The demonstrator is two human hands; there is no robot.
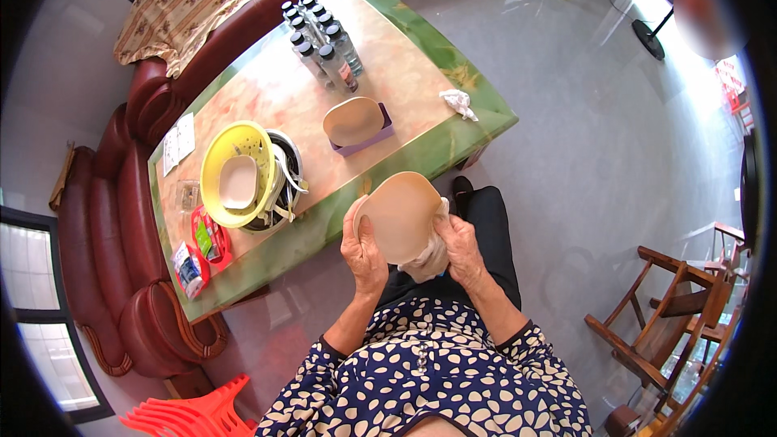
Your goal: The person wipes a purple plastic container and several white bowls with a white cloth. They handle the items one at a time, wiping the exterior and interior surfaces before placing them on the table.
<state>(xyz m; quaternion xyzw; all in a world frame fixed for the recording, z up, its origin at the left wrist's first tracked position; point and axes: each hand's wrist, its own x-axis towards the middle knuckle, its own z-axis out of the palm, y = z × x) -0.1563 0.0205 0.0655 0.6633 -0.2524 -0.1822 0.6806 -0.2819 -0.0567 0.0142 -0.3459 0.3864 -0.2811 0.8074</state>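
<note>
While left hand (364, 255) grips, beige piece (400, 214) looks rounded

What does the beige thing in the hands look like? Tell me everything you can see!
The beige piece is broad and thin-looking, with rounded edges and a smooth, plain face that looks like plastic. I see no pattern or crack. It's held up over the lap, beside the table, its broad face turned up toward the camera. The left hand grips its left side, thumb in front. The right hand holds a crumpled white cloth against its lower right edge. Its underside is hidden.
</note>
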